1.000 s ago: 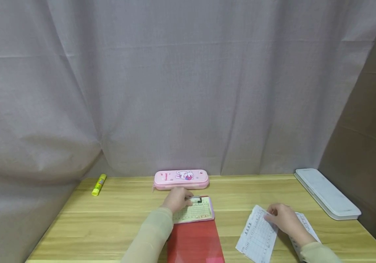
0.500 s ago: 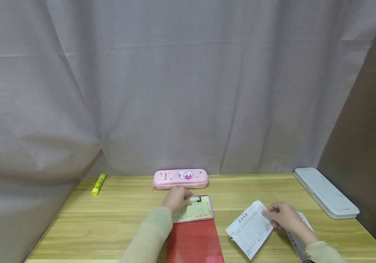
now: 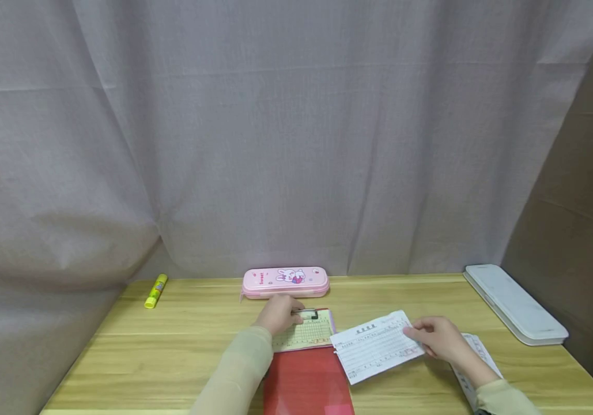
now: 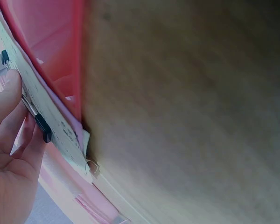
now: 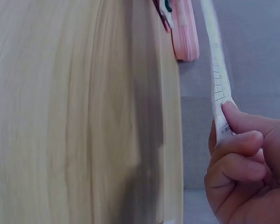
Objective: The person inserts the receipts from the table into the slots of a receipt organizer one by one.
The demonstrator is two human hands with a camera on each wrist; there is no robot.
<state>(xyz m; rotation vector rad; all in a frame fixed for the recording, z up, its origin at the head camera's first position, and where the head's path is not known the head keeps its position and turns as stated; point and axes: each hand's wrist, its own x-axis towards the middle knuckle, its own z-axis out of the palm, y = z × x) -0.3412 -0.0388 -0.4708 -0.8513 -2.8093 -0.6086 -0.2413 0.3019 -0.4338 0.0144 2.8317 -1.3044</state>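
My left hand (image 3: 277,315) pinches the metal clip (image 3: 306,312) at the top of a red clipboard (image 3: 306,380). Yellowish printed slips (image 3: 306,333) lie under that clip; in the left wrist view the thumb presses on its wire (image 4: 30,105) between black ends. My right hand (image 3: 438,340) holds a white printed paper slip (image 3: 376,346) by its right end, between thumb and fingers. Raised off the table, the slip (image 5: 218,70) shows nearly edge-on in the right wrist view. Its left end overlaps the clipboard's right edge in the head view.
More printed slips (image 3: 478,360) lie under the right forearm. Behind the clipboard sits a pink pencil case (image 3: 286,282) with a rabbit picture. A white case (image 3: 516,305) lies at the right edge, a yellow glue stick (image 3: 156,291) at the back left. Grey cloth (image 3: 296,144) hangs behind the table.
The right hand has lifted the white paper slip, turned it from upright to nearly sideways and brought it left toward the clipboard. The left hand has kept its place on the clip.
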